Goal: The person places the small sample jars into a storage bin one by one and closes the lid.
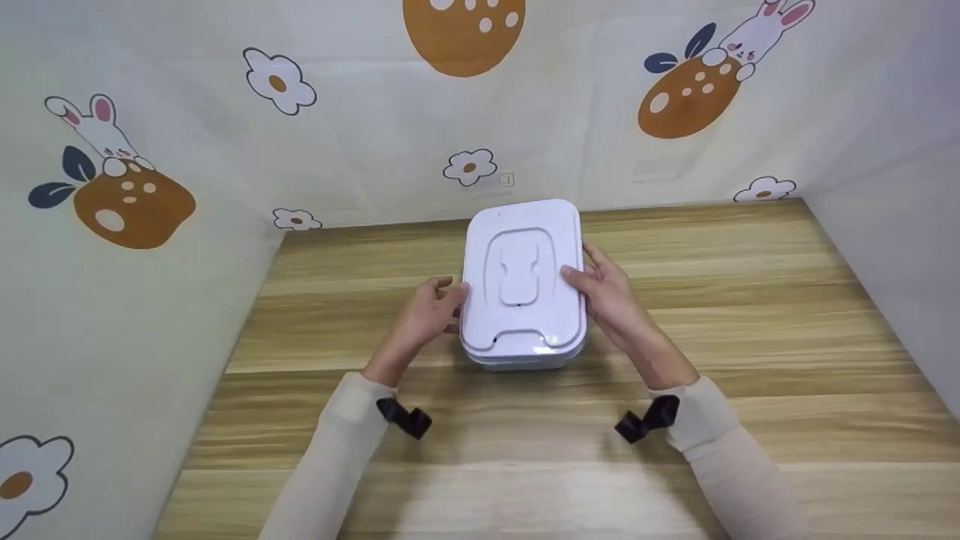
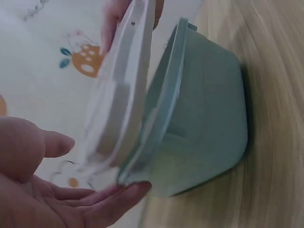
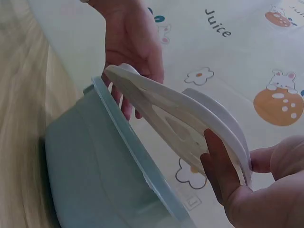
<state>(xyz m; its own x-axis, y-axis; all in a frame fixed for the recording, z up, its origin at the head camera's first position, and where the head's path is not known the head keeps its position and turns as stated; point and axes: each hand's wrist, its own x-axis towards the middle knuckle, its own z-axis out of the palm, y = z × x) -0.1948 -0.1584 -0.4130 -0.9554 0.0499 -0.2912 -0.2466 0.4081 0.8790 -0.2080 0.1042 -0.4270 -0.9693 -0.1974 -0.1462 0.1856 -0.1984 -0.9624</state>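
Note:
A white rectangular lid (image 1: 525,322) with rounded corners and a raised centre pattern covers most of a pale blue-green plastic tub (image 2: 209,109) in the head view. Both wrist views show the lid tilted, with a gap between it and the tub's rim on the right side. My right hand (image 1: 611,300) pinches the lid's right edge, thumb on top and fingers underneath. At the left side, my left hand (image 1: 431,311) has its fingers stretched against the tub's rim. Its thumb (image 2: 59,144) stands apart from the lid in the left wrist view. The tub's inside is hidden.
The tub stands on a wood-grain table (image 1: 352,322). Behind it and to the left hangs a pale cloth (image 1: 375,135) printed with flowers, rabbits and oranges. A plain pale wall (image 1: 900,172) borders the right side. Black straps circle both wrists.

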